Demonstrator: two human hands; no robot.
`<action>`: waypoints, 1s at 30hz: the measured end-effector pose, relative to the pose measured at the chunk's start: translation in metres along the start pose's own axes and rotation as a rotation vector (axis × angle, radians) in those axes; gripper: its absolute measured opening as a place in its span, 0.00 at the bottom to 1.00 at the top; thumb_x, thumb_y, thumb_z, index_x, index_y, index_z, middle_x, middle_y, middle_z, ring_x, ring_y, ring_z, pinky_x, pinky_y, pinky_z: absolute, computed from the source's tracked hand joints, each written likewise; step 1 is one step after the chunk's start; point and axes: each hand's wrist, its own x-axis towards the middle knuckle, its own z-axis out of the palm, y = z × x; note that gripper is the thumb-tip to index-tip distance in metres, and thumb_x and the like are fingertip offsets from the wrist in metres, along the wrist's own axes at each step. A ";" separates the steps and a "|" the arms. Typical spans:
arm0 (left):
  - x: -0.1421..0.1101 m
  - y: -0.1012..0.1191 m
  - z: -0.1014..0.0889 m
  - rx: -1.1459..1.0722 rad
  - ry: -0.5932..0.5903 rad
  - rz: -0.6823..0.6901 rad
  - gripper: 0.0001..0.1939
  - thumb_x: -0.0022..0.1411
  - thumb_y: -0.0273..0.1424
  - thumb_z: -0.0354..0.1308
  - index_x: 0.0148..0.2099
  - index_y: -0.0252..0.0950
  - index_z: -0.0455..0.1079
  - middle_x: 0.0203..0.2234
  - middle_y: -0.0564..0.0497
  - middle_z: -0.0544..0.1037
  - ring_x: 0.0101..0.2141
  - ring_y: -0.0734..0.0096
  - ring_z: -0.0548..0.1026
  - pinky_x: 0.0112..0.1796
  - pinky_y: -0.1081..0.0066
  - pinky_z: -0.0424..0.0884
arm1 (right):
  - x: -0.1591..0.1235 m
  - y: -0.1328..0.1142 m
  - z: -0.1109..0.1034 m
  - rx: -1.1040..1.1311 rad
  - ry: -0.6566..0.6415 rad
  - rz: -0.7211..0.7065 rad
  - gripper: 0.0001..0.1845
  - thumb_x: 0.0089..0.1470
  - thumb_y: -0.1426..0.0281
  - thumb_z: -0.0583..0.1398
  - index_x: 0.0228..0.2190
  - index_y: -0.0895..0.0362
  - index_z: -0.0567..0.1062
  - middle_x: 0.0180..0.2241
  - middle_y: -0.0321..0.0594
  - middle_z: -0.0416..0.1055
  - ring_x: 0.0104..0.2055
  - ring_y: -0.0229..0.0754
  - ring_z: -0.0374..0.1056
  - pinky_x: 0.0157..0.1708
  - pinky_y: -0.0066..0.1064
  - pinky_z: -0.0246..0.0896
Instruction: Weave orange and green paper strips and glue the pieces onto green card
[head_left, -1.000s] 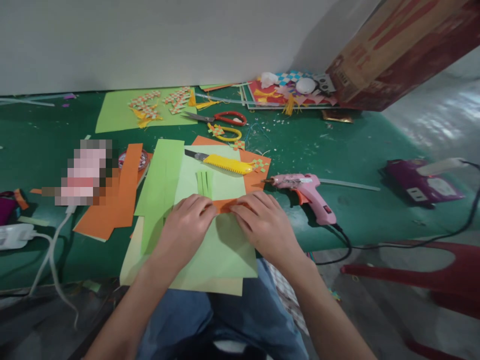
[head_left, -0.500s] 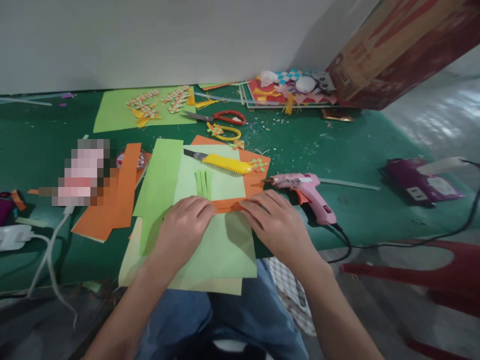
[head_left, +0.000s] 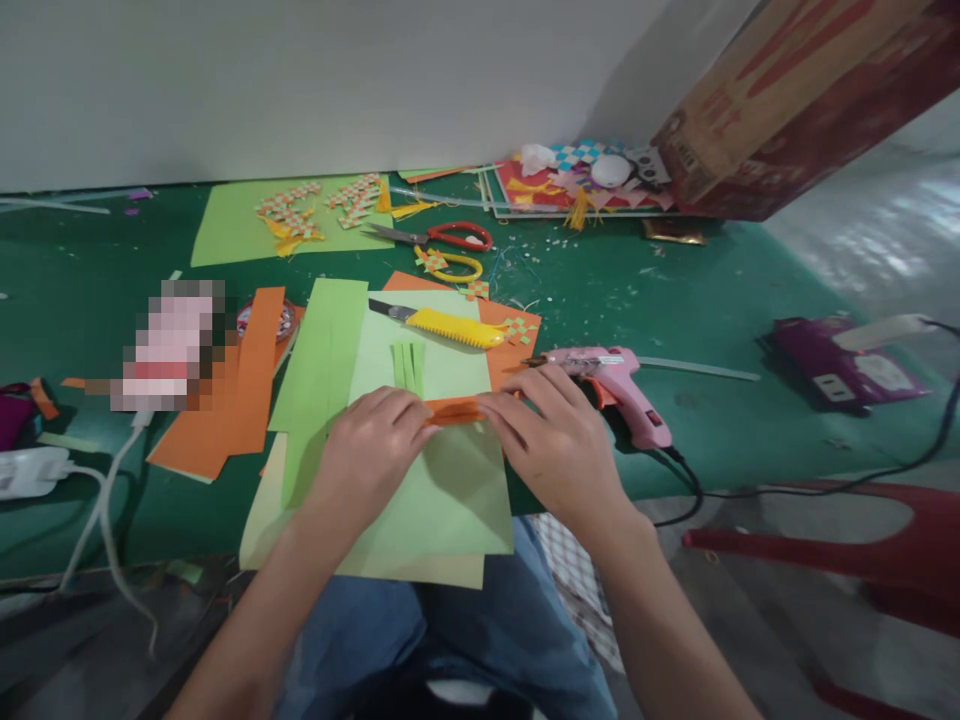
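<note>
An orange paper strip (head_left: 454, 411) stretches between my two hands, with creases or slits along its length. My left hand (head_left: 379, 440) pinches its left end, and my right hand (head_left: 551, 430) pinches the right end. Beneath them lie pale green paper sheets (head_left: 442, 510). Just beyond the strip are several narrow green paper strips (head_left: 409, 367). A yellow utility knife (head_left: 454, 327) lies farther back, its blade pointing left. Long green paper pieces (head_left: 322, 350) rest by my left hand. Next to my right hand is a pink glue gun (head_left: 615, 380) on its side.
Behind the knife lie red-handled scissors (head_left: 457, 236) and yellow-handled scissors (head_left: 454, 268). Woven paper pieces (head_left: 289, 210) with tassels rest on a green sheet. Orange paper (head_left: 255, 380) and a blurred-out pink object (head_left: 172, 340) are left. A purple power strip (head_left: 840, 360) is right, a cardboard box (head_left: 795, 110) behind.
The orange strip has tilted slightly and now looks more bent or parted along its middle. My right hand has lifted a little; my left hand is nearly still.
</note>
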 end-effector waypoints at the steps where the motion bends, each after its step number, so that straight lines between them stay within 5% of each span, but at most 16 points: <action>1: 0.000 0.000 0.000 0.006 0.000 0.000 0.08 0.66 0.28 0.52 0.36 0.33 0.71 0.31 0.47 0.77 0.33 0.65 0.75 0.33 0.66 0.70 | 0.001 0.000 0.000 0.010 0.006 0.002 0.12 0.57 0.78 0.55 0.28 0.57 0.76 0.29 0.44 0.70 0.35 0.43 0.62 0.33 0.34 0.60; 9: 0.001 0.000 0.001 0.033 0.012 0.013 0.08 0.66 0.28 0.52 0.36 0.33 0.71 0.30 0.48 0.77 0.33 0.65 0.75 0.33 0.67 0.70 | -0.003 0.002 0.009 0.034 -0.047 0.063 0.11 0.59 0.74 0.55 0.41 0.61 0.76 0.36 0.48 0.73 0.38 0.47 0.65 0.36 0.38 0.63; 30: -0.011 0.003 0.001 0.014 0.046 0.024 0.09 0.64 0.21 0.51 0.39 0.31 0.73 0.33 0.45 0.79 0.36 0.63 0.76 0.37 0.63 0.74 | 0.008 0.000 0.017 0.116 -0.198 0.063 0.10 0.57 0.77 0.55 0.31 0.59 0.76 0.32 0.44 0.70 0.37 0.45 0.63 0.37 0.37 0.62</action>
